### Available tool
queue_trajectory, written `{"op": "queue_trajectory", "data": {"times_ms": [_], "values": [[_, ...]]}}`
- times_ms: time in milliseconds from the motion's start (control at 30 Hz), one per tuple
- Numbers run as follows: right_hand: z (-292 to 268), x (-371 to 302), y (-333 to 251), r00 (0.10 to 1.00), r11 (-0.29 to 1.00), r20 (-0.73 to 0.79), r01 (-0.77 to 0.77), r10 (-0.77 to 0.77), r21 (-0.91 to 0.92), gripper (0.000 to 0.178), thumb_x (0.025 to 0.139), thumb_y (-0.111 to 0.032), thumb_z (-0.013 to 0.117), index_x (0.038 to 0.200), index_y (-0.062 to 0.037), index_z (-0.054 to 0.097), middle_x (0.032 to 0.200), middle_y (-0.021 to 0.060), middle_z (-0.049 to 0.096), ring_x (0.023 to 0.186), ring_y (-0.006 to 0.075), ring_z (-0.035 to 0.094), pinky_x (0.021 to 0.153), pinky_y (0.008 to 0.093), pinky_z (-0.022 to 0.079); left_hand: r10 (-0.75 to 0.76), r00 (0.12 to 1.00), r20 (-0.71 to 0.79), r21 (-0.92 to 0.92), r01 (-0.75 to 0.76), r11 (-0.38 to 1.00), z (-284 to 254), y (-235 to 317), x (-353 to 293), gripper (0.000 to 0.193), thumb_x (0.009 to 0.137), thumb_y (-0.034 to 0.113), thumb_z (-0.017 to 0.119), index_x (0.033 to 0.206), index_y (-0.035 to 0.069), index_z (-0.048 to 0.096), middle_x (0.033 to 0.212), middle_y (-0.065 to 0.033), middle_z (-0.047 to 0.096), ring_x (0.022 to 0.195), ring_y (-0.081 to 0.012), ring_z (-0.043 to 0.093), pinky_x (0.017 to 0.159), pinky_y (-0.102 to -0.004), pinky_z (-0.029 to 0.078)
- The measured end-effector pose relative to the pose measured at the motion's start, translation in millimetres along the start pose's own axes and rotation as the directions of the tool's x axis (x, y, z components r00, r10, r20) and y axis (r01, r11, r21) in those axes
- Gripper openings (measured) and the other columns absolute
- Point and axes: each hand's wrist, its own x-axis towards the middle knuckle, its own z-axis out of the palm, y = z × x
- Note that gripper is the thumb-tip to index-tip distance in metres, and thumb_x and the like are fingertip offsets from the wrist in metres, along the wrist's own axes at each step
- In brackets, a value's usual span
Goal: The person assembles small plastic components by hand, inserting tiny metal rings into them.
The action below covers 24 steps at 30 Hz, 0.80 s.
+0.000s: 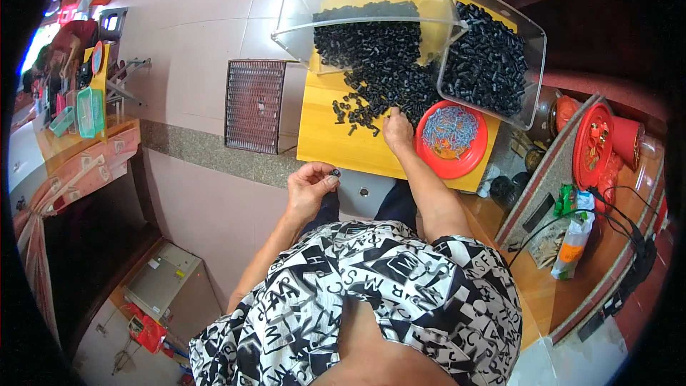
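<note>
My left hand [306, 191] is in front of the yellow table's near edge, thumb and fingertips pinching a small black plastic piece [334, 172]. My right hand [398, 131] reaches over the table [325, 118], its fingers pressed together at the near edge of a spread pile of small black plastic pieces [389, 89]. What those fingers hold, if anything, is too small to make out. Just right of that hand sits a red round plate [444, 166] with many thin blue-grey pieces [450, 129] and some orange ones in it.
A clear bin [293, 32] lies tipped at the back, black pieces spilling out. Another clear bin [537, 89], full of black pieces, stands at the right. A brown woven rack [255, 107] is left of the table. Right, a wooden counter [529, 279] holds a red basin [593, 144].
</note>
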Motion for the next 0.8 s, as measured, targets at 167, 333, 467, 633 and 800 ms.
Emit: {"op": "queue_trajectory", "data": {"times_ms": [167,333,467,633,800], "values": [[5.6,6.6,0.3,0.998,0.997,-0.056,-0.031,0.028,-0.065,0.018,0.077,-0.02,0.051,0.084,-0.0026,0.051,0.081,0.0203,0.056,0.077,0.038,0.056,0.068,0.0455,0.045,0.003,1.0,0.003,-0.021,-0.003,1.0,-4.7,6.1,3.0,0.015,0.072,-0.003,0.063,0.085,-0.002,0.057,0.072,-0.0053,0.059,0.061,-0.0107,0.056,0.057,-0.0217,0.047],[-22.5,-15.6,-15.7,1.0,0.998,-0.019,0.008,-0.007,0.056,0.017,0.077,-0.016,0.049,0.086,-0.0017,0.052,0.084,0.0218,0.054,0.08,0.0396,0.054,0.07,0.0465,0.043,0.028,0.999,0.027,-0.073,-0.026,0.997,2.8,13.3,-0.6,0.013,0.072,-0.003,0.061,0.084,-0.001,0.056,0.07,-0.0049,0.058,0.061,-0.0108,0.055,0.056,-0.0214,0.046],[-36.7,-33.7,-12.1,0.997,0.991,-0.048,0.061,-0.056,0.115,0.015,0.077,-0.011,0.046,0.086,0.0004,0.052,0.089,0.0236,0.052,0.085,0.0408,0.051,0.072,0.0474,0.042,0.028,0.992,0.122,-0.171,-0.007,0.985,18.1,22.7,0.1,0.012,0.073,-0.002,0.06,0.083,0.0,0.054,0.07,-0.0047,0.057,0.06,-0.0116,0.054,0.055,-0.0224,0.043],[-35.7,-36.5,14.4,0.989,0.987,-0.141,0.061,-0.04,0.146,0.019,0.074,-0.01,0.053,0.09,-0.0005,0.051,0.077,0.0196,0.058,0.076,0.0355,0.056,0.068,0.0432,0.044,-0.01,0.99,0.137,-0.136,0.029,0.99,28.9,31.3,0.3,0.012,0.073,0.002,0.062,0.08,0.001,0.053,0.069,-0.0043,0.056,0.059,-0.0117,0.053,0.054,-0.0225,0.042],[-29.3,-48.9,17.4,0.998,0.986,0.039,-0.055,0.05,0.156,0.034,0.072,-0.016,0.058,0.102,-0.0022,0.051,0.088,0.0222,0.059,0.087,0.034,0.057,0.075,0.0403,0.044,0.013,0.989,0.146,-0.205,0.018,0.979,13.4,23.8,-0.8,0.012,0.073,0.0,0.062,0.081,0.001,0.053,0.069,-0.0053,0.057,0.058,-0.0119,0.053,0.054,-0.0222,0.042]]}}
